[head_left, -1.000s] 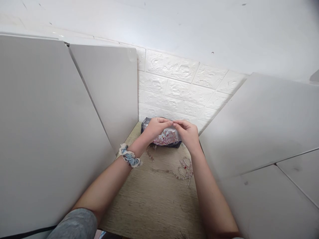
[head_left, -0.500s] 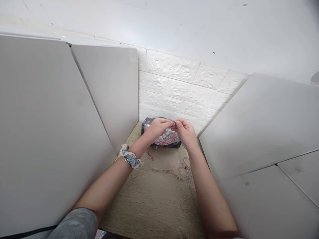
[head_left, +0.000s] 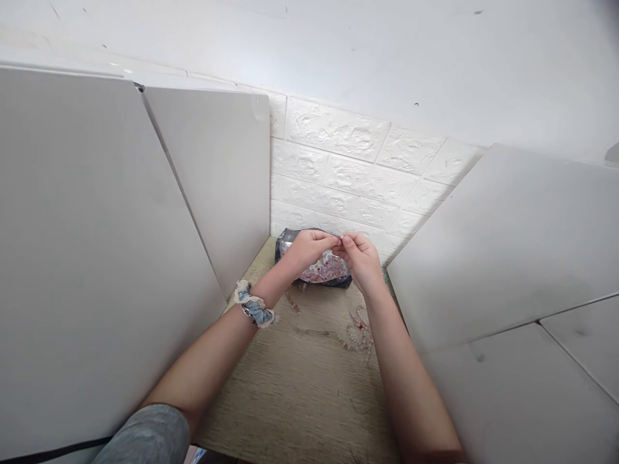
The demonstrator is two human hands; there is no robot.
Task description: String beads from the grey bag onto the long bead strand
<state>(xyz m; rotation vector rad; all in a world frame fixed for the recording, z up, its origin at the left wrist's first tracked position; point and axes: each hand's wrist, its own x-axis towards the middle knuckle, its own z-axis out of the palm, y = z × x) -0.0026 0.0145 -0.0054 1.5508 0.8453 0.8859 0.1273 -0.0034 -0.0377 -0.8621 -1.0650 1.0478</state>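
Note:
My left hand [head_left: 312, 249] and my right hand [head_left: 360, 255] meet fingertip to fingertip over a dark-edged bag [head_left: 325, 269] of pink, white and red beads. Both hands are pinched closed; a tiny pale bit shows between them, too small to name. The bag lies against the brick-patterned wall. On the wooden surface, a string of beads [head_left: 319, 332] runs toward a looped, tangled heap of beads [head_left: 358, 330] beside my right forearm. A short beaded piece [head_left: 291, 301] lies below the bag, partly hidden.
White panels stand close on the left [head_left: 213, 180] and on the right [head_left: 503, 245]. A white brick-patterned wall [head_left: 358, 174] closes off the back of the wooden tabletop [head_left: 290, 393]. A blue scrunchie [head_left: 256, 309] and a metal bracelet circle my left wrist.
The view has shifted very slightly. Both hands keep nearly the same pinched pose over the bag, and the beads on the tabletop have not moved.

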